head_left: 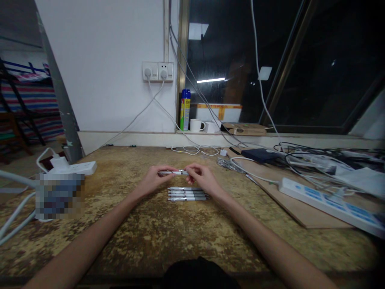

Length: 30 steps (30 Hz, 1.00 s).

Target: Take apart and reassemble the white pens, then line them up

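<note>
Both my hands hold one white pen (pixel 180 173) level above the worn tabletop (pixel 144 237). My left hand (pixel 157 177) pinches its left end between thumb and fingers. With thumb and fingertips, my right hand (pixel 202 176) grips the other end, and the tip there is hidden. Just below, on the table, several similar pens (pixel 183 194) with white and grey barrels lie side by side in a neat stack of rows. Their right ends reach under my right wrist.
On the right, a power strip (pixel 325 200) and tangled cables rest on a brown board (pixel 313 218). Another power strip (pixel 84 167) is at the left edge. A spray can (pixel 185 110) and a white mug (pixel 196 125) stand on the windowsill.
</note>
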### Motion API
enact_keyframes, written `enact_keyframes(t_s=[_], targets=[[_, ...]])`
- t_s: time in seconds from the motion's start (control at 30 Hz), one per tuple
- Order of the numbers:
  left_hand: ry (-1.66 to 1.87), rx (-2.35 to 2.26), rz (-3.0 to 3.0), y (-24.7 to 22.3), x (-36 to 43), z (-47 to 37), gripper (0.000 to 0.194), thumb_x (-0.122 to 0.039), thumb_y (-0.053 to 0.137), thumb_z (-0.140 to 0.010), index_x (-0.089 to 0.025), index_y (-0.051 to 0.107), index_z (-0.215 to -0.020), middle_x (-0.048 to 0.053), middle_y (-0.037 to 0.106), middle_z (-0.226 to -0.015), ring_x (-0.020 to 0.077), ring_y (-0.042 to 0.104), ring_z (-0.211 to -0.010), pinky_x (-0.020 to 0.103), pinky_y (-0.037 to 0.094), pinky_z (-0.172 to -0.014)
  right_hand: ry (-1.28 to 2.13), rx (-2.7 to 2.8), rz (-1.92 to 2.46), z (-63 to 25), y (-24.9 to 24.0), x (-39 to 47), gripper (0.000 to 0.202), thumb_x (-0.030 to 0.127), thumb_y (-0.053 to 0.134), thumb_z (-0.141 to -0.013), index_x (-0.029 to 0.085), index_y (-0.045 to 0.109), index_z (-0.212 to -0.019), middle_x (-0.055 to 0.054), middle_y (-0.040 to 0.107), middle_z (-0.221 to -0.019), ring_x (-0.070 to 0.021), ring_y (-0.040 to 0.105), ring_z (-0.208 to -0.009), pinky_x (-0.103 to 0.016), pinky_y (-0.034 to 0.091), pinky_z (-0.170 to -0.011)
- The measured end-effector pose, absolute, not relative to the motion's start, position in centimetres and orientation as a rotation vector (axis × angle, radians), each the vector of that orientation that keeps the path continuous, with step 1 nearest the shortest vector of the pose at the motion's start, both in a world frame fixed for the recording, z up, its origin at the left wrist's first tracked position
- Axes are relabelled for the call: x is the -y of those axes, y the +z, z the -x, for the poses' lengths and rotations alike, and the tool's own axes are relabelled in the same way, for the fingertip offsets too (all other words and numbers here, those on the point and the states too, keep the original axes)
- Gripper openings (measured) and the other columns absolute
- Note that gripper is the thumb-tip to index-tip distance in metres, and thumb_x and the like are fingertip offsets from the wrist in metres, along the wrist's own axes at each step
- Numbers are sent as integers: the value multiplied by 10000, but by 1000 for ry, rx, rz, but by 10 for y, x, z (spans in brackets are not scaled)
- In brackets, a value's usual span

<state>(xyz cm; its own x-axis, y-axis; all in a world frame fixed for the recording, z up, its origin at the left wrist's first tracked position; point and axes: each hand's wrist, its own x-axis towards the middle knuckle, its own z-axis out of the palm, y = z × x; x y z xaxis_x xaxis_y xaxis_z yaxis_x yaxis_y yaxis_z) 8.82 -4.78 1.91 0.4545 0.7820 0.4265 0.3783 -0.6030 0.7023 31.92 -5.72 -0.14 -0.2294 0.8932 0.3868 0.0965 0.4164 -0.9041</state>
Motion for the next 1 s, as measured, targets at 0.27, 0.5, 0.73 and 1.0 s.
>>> enact_keyframes(t_s=[0.27,0.5,0.73,1.0], targets=[[1082,-994,-2172,21,49,-89,359,-461,660,-883,-192,784,-1087,69,774,-1096,246,706,-1003,314,524,-900,861,1654,908,-322,-1,54,270,388,624,-877,190,671,-1052,-5,676,-785,-154,623,-705,-277,495,-685],[1074,-977,-2141,23,52,-91,381,-485,648,-876,-194,788,-1078,85,769,-1120,265,702,-1038,336,551,-896,1007,1663,877,-322,-4,53,345,483,531,-939,181,658,-1045,26,601,-622,-136,531,-542,-256,420,-546],[1103,-975,-2146,24,53,-92,364,-475,654,-873,-196,789,-1063,79,774,-1098,255,706,-1007,338,546,-897,926,1634,956,-323,-3,52,239,367,586,-890,189,690,-1012,-4,653,-758,-157,595,-694,-267,456,-650],[1092,-983,-2177,26,54,-91,365,-476,637,-887,-199,785,-1074,81,771,-1107,256,698,-1020,351,530,-928,922,1663,916,-322,-3,52,227,331,568,-890,185,688,-1016,-2,648,-742,-160,586,-687,-276,451,-664]])
